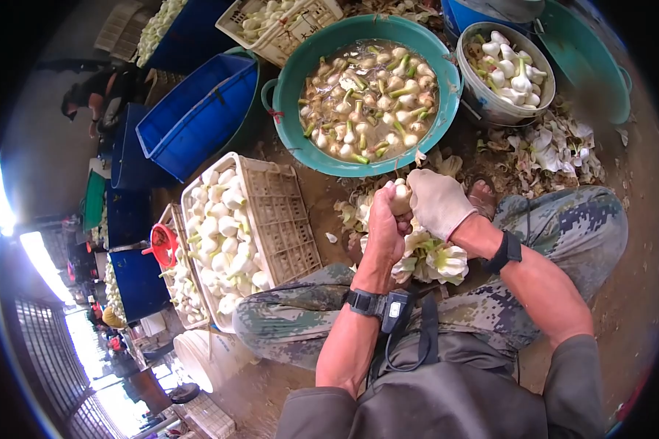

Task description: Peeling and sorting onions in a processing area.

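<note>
Bare and closed around a garlic bulb (400, 198) is my left hand (387, 222). My right hand (439, 203), in a pale cloth glove, presses against the bulb's right side with its fingers bent; whether it grips the bulb or a piece of skin cannot be told. Peeled garlic skins (436, 258) lie below both hands, between my legs. Just beyond them stands a round green tub (329, 164) of murky water with many garlic bulbs floating in it. A white bucket (505, 118) at the upper right holds whiter garlic bulbs with short stems.
A plastic crate (277, 219) full of white garlic stands by my left knee, a white bucket (214, 356) lower down. Blue bins (197, 118) are at the upper left, where a person (96, 99) bends over. Loose skins (560, 148) cover the floor at right.
</note>
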`<action>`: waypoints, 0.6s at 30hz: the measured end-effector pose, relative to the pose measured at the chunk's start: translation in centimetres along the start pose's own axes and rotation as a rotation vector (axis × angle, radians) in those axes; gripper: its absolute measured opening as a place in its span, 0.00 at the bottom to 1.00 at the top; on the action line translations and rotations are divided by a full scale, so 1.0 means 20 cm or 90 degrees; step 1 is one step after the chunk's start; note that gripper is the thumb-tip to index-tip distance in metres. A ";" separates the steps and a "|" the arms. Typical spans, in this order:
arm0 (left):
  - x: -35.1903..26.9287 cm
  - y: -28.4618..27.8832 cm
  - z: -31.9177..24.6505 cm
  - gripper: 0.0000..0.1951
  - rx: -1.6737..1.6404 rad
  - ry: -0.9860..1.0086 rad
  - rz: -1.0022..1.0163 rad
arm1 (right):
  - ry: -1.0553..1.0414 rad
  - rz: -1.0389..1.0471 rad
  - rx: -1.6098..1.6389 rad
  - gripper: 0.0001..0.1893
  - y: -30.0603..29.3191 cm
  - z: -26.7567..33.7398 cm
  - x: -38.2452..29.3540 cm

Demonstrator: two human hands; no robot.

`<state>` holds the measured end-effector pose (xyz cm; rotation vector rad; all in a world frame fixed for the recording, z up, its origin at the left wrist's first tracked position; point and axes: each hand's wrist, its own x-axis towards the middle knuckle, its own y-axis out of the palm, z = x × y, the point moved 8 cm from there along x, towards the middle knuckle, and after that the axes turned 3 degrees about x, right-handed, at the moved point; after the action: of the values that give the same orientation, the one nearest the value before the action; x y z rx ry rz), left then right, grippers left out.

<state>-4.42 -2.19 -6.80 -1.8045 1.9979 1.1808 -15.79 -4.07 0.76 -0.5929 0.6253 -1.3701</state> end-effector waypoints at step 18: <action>-0.12 0.03 -0.14 0.18 -0.004 0.138 -0.064 | -0.090 -0.053 0.162 0.07 -0.02 0.05 -0.07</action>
<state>-3.52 -2.20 -3.20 -2.0888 1.9857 1.0013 -15.51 -2.73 1.77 -0.5089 0.3095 -1.4449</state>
